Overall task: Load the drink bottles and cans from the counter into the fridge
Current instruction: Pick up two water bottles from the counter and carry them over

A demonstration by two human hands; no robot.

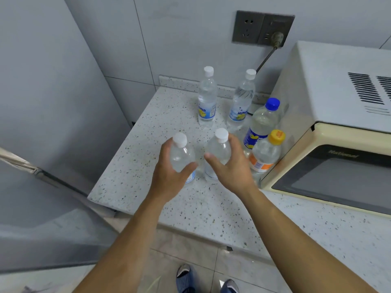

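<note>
Six drink bottles are counted on the counter [169,208]; no cans are seen.

Relative to the microwave [330,132], four white-capped bottles are found to its left: two at the back [207,98] [242,100] and two nearer [182,157] [218,153], each held by one of two hands [169,174] [232,166]. Just beside it, one blue-capped bottle [264,121] and one yellow-capped bottle [266,155] are counted.

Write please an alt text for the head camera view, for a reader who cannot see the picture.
A person's left hand and right hand each grip a clear white-capped bottle, the left bottle and the right bottle, on a speckled counter. Four more bottles stand behind them beside a cream microwave. A grey fridge stands at left.
</note>
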